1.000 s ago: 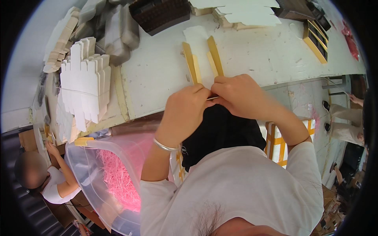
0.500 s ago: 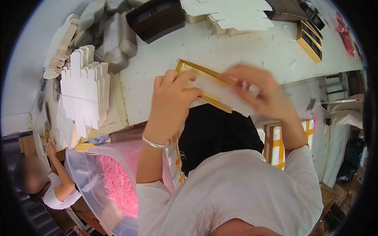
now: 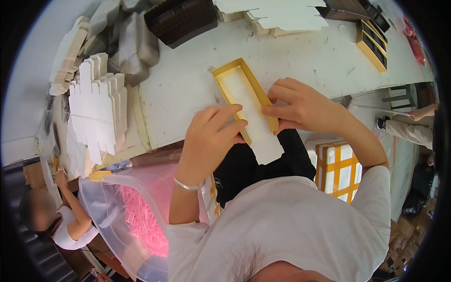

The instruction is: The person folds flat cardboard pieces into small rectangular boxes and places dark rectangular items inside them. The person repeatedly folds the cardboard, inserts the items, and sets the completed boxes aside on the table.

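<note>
Between my hands is a long, narrow cardboard box with gold walls and a white floor, over the table's near edge. Its far end and both long sides stand up, while a white flap at the near end lies out flat toward my lap. My left hand pinches the left wall near its front corner, thumb and forefinger on the edge. On the right wall, my right hand grips the edge close to the front corner, with some fingertips hidden behind the cardboard.
Flat white carton blanks are stacked at left, with more blanks at the back. Dark plastic trays stand behind. A gold box with black inserts sits far right. Pink shredded filler lies in a clear tub; a co-worker is beyond.
The box has turned, its far end swinging right and its open end coming toward me. My right hand, blurred before, now grips the right wall. A person's arm and leg show at far right.
</note>
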Demonstrator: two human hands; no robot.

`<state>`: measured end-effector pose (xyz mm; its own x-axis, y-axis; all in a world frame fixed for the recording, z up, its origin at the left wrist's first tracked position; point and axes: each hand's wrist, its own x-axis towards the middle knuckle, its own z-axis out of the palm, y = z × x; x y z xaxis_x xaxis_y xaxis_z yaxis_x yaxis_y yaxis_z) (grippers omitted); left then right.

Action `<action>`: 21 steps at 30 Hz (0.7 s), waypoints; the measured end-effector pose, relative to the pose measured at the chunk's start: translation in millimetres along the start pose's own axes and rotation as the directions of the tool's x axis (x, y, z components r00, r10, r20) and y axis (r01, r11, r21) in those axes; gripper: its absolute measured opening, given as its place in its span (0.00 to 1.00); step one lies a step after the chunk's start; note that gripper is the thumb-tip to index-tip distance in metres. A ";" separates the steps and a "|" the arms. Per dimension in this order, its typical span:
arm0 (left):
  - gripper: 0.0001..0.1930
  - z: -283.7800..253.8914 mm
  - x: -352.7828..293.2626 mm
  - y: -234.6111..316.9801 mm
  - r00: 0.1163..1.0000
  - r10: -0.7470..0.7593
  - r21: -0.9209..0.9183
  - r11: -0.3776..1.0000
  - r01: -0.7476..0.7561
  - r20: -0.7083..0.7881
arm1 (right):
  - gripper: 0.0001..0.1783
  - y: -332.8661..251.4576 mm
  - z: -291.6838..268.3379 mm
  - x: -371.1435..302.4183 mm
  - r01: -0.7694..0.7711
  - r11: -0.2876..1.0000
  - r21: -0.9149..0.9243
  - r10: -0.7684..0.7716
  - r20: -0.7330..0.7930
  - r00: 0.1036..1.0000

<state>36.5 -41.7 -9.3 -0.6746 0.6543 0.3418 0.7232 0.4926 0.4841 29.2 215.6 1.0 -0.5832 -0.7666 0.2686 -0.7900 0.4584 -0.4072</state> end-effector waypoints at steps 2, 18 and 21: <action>0.16 3.5 2.9 -10.0 1.000 -0.004 -0.176 0.984 0.008 0.022 | 0.16 -0.7 0.4 7.9 -0.001 0.999 0.054 0.002 -0.018 1.000; 0.06 36.9 14.8 13.0 0.969 -0.203 -0.253 0.954 0.163 -0.140 | 0.22 -25.1 12.9 19.5 -0.508 0.826 0.244 0.494 0.120 0.861; 0.03 37.5 12.6 11.2 0.956 -0.259 -0.323 0.924 0.204 -0.138 | 0.27 -28.8 9.7 -0.4 -0.254 0.959 0.127 0.267 -0.098 0.959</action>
<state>41.6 -6.4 -29.8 -0.8528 0.4188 0.3119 0.4824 0.4031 0.7777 54.0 198.3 4.2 -0.7886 -0.5686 0.2341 -0.5852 0.5772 -0.5695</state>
